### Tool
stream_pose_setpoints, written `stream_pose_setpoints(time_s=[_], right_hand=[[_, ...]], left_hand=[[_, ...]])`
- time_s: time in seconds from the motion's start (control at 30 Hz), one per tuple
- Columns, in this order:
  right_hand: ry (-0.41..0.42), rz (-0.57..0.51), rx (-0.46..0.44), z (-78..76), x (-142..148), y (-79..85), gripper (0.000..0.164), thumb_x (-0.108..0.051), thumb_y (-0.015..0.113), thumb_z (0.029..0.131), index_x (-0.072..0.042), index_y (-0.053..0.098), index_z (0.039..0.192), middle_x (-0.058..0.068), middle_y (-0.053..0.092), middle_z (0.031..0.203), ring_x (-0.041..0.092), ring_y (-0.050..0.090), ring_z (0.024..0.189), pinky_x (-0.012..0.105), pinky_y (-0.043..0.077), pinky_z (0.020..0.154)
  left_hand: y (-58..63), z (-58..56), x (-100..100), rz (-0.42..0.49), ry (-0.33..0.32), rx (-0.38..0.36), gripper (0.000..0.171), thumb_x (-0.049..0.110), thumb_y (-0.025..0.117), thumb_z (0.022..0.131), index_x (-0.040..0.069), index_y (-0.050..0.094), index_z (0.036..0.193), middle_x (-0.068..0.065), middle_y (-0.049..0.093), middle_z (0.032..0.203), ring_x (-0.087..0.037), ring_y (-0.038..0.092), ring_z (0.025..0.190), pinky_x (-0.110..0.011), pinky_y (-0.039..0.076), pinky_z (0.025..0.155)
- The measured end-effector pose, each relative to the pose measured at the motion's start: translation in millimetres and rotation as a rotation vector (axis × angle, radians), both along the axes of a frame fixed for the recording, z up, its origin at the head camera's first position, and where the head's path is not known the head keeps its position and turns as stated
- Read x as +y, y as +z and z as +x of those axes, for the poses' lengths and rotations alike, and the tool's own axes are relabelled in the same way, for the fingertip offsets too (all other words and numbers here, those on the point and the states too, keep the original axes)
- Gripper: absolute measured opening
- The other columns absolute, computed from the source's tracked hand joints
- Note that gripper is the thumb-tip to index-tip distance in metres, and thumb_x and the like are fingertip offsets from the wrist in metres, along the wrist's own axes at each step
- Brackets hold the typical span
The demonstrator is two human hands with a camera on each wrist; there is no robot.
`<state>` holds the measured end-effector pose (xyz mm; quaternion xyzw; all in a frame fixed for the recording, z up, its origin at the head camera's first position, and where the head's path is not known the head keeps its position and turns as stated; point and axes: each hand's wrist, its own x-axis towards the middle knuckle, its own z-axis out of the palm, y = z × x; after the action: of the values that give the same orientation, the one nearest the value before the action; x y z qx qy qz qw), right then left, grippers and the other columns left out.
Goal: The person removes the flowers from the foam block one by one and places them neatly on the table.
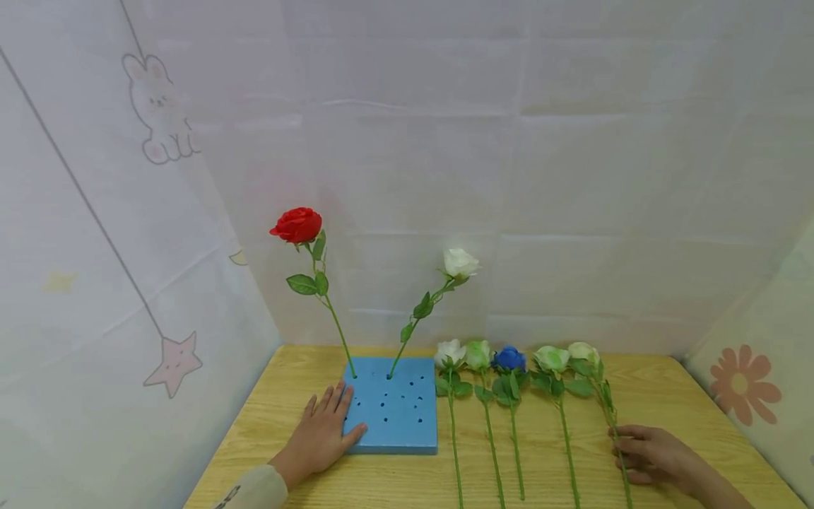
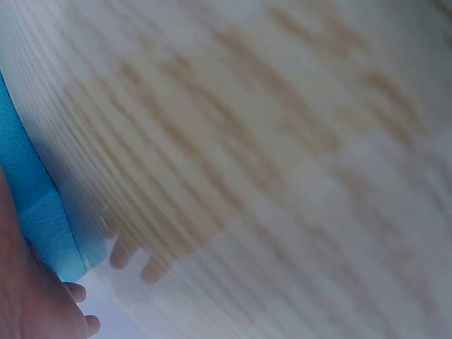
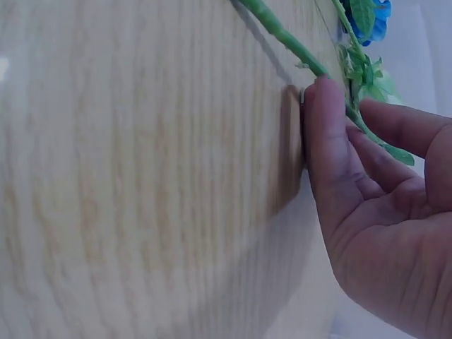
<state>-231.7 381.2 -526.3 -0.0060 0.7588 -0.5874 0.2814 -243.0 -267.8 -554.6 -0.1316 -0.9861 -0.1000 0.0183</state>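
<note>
My left hand (image 1: 321,431) lies with spread fingers over the left edge of a blue block (image 1: 400,438) dotted with small holes. A red rose (image 1: 297,225) and a white rose (image 1: 461,262) stand in its back holes, the white one leaning right. In the left wrist view, part of my hand shows beside the block's blue side (image 2: 49,226). At the right, my right hand (image 1: 658,452) holds the stem of a cream rose (image 1: 584,352) with curved fingers. In the right wrist view, the green stem (image 3: 289,39) passes at the fingertips, with thumb and fingers about it.
Between block and right hand, a white rose (image 1: 450,351), a pale green rose (image 1: 478,355), a blue rose (image 1: 509,358) and a green-white rose (image 1: 551,358) lie in a row on the wooden table (image 1: 254,431), stems toward me. Pale printed sheets (image 1: 572,177) enclose the table's back and sides.
</note>
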Motion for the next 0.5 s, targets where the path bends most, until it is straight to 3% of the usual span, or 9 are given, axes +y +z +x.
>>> stream_pose_setpoints(time_s=[0.27,0.5], right_hand=[[-0.116,0.199,0.054,-3.4,-10.0,11.4,0.055,-0.021,0.059,0.102,0.019,0.045,0.137,0.006,0.068,0.097,0.019,0.067,0.082,0.039,0.06,0.072],[-0.128,0.198,0.078,-5.8,-9.6,24.3,0.056,-0.024,0.059,0.103,0.017,0.045,0.139,0.009,0.069,0.1,0.025,0.07,0.087,0.043,0.06,0.077]], left_hand=[[1.9,-0.4,-0.5,0.019,0.005,-0.006,0.091,0.074,0.034,0.098,0.011,0.021,0.163,-0.013,0.017,0.169,-0.039,0.018,0.154,-0.066,0.014,0.118],[-0.6,0.4,0.1,0.031,-0.004,-0.012,0.091,0.074,0.033,0.098,0.01,0.022,0.163,-0.014,0.016,0.168,-0.04,0.017,0.154,-0.067,0.013,0.118]])
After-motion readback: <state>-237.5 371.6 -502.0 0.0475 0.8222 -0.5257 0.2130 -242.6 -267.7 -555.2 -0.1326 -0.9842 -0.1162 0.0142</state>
